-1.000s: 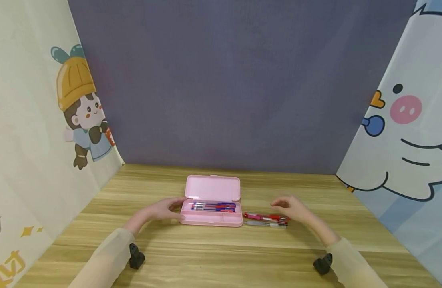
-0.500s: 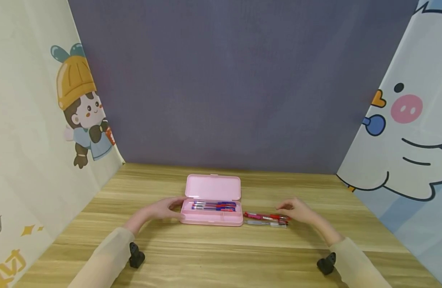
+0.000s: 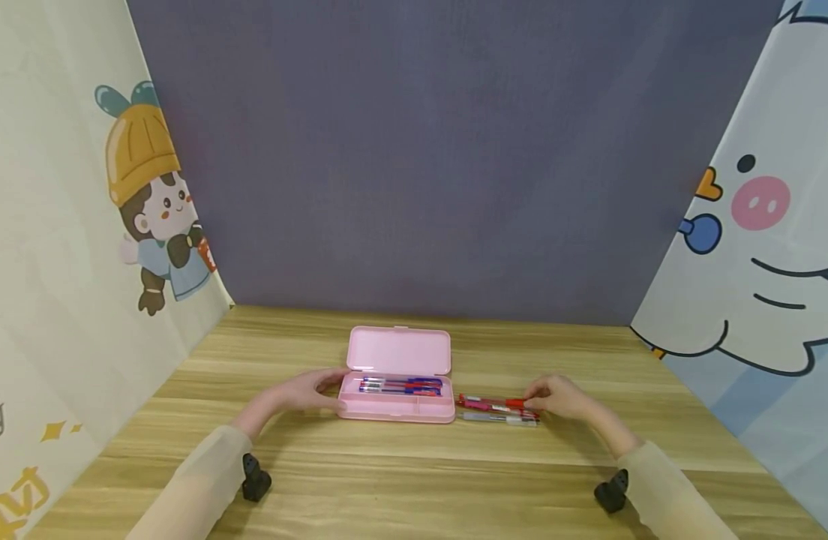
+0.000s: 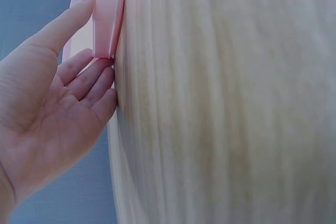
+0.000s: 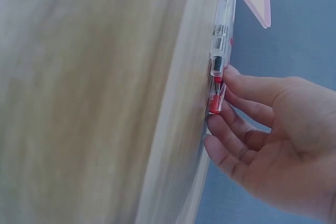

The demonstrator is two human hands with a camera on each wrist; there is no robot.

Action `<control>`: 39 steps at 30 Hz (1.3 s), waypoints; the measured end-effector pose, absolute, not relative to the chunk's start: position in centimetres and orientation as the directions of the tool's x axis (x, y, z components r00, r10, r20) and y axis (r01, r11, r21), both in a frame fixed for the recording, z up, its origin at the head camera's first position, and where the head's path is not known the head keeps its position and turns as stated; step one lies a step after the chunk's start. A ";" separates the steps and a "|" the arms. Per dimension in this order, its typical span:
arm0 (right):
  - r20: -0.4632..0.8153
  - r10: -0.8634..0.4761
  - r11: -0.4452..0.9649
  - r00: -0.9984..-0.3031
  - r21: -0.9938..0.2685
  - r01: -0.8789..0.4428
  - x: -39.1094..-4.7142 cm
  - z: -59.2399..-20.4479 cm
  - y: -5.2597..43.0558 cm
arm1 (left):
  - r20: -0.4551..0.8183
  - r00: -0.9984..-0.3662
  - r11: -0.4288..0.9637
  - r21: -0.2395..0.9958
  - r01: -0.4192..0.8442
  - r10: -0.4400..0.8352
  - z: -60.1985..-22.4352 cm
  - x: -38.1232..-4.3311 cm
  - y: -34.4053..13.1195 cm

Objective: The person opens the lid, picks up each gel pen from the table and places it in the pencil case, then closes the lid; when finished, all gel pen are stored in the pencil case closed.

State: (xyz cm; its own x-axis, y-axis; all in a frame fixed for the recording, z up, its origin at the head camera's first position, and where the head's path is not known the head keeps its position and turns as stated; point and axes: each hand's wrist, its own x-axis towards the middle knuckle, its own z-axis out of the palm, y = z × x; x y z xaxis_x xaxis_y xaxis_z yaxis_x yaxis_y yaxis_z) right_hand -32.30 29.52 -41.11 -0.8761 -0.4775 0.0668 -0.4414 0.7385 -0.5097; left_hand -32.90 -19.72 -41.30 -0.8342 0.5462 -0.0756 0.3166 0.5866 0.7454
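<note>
A pink pencil case point(image 3: 376, 409) lies with its lid point(image 3: 399, 349) raised at the back. Several blue and red pens point(image 3: 403, 386) lie in its rear compartment. My left hand point(image 3: 311, 391) holds the case's left end, thumb on the front side and fingers behind; the left wrist view shows the thumb point(image 4: 84, 1) against the pink wall. To the right of the case, my right hand point(image 3: 557, 396) pinches the right end of a red pen point(image 3: 514, 403). Other red pens lie right beside it, and a clear pen point(image 3: 498, 418) is nearest the front.
The wood-grain table point(image 3: 387, 480) runs back to a dark grey panel point(image 3: 427, 165). Cartoon-printed sheets stand at both sides. A small black camera point(image 3: 255, 480) sits on the left wrist, another point(image 3: 611, 491) on the right.
My right hand has come down and slightly right onto the red pens, and its fingers now pinch one, which has shifted a little towards the back. The left hand stays at the case.
</note>
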 end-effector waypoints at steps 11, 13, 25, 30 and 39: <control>0.029 -0.464 0.724 -0.886 -0.563 -0.397 -32.0 -40.8 29.5 | -0.081 -0.831 0.598 0.733 0.324 0.550 -41.4 -33.0 -19.6; 0.033 -0.465 0.722 -0.885 -0.564 -0.401 -32.1 -40.8 29.5 | -0.087 -0.835 0.590 0.747 0.306 0.543 -41.3 -33.0 -19.6; 0.143 -0.443 0.743 -0.885 -0.494 -0.452 -31.9 -40.3 29.8 | -0.078 -0.836 0.592 0.741 0.316 0.543 -41.4 -33.2 -19.6; 0.194 -0.445 0.738 -0.874 -0.474 -0.480 -31.9 -39.8 29.7 | -0.074 -0.836 0.595 0.736 0.322 0.544 -41.4 -33.1 -19.6; 0.248 -0.442 0.720 -0.862 -0.476 -0.505 -32.3 -39.1 28.3 | -0.081 -0.843 0.601 0.737 0.309 0.532 -41.4 -32.9 -19.7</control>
